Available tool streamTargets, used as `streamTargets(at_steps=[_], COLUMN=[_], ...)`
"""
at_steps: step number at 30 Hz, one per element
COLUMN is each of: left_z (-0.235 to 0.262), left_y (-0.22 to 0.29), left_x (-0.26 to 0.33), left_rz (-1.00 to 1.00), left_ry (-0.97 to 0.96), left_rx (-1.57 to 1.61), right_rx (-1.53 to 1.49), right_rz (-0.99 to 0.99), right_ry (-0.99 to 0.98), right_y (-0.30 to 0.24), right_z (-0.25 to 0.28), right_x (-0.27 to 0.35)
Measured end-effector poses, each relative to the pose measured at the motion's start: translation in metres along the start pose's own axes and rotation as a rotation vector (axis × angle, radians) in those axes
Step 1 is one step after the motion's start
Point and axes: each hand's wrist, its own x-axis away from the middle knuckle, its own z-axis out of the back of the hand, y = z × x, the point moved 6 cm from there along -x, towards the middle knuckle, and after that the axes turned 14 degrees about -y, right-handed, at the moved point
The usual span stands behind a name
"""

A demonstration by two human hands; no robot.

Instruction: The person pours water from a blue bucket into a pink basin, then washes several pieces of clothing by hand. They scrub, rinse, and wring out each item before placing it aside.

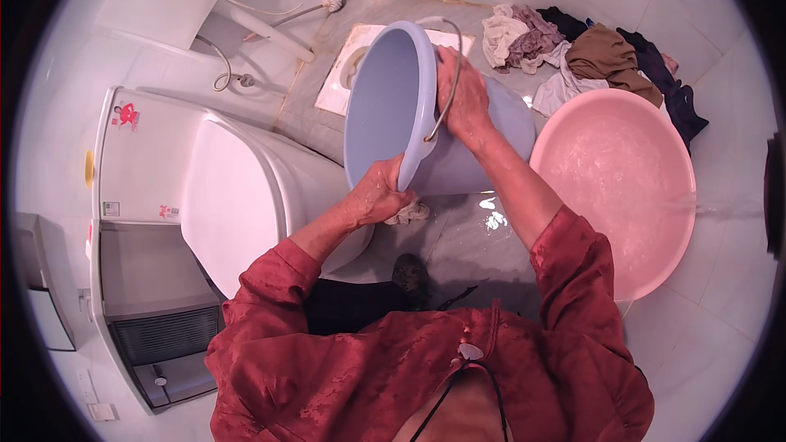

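A light blue bucket (491, 147) lies tilted on its side in front of me, its mouth facing left. With my left hand (378, 192) I grip the near lower part of its rim, the fingers curled over the edge. My right hand (467, 98) holds the bucket's outer wall just behind the rim, and the thin metal handle (453, 86) arches past it. No water shows inside the part of the bucket I can see. A crumpled pale cloth (409, 212) lies on the floor below my left hand.
At the right, a pink basin (686, 233) holds rippling water, with a stream entering from its right. Piled clothes (610, 61) lie behind it. A white toilet (233, 196) stands at left, a floor-level squat pan (333, 96) beyond the bucket. A hose (221, 61) hangs near the wall.
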Motion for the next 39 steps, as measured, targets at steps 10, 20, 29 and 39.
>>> streamTargets(at_steps=[10, 20, 29, 39], left_z=[0.028, 0.026, 0.065, 0.072], left_y=[0.03, 0.033, 0.007, -0.011], left_x=[-0.007, -0.013, -0.009, -0.006], left_rz=[-0.22, -0.079, -0.077, -0.078], left_ry=[0.036, 0.057, 0.27, 0.31], left_rx=[0.803, 0.567, 0.302, 0.269], right_rx=[0.161, -0.053, -0.159, -0.818], right_rz=[-0.108, 0.346, -0.62, -0.888], right_ry=[-0.153, 0.025, -0.26, 0.183], right_y=[0.065, -0.037, 0.169, 0.29], right_z=[-0.015, 0.002, -0.012, 0.134], right_x=[0.038, 0.044, 0.107, 0.205])
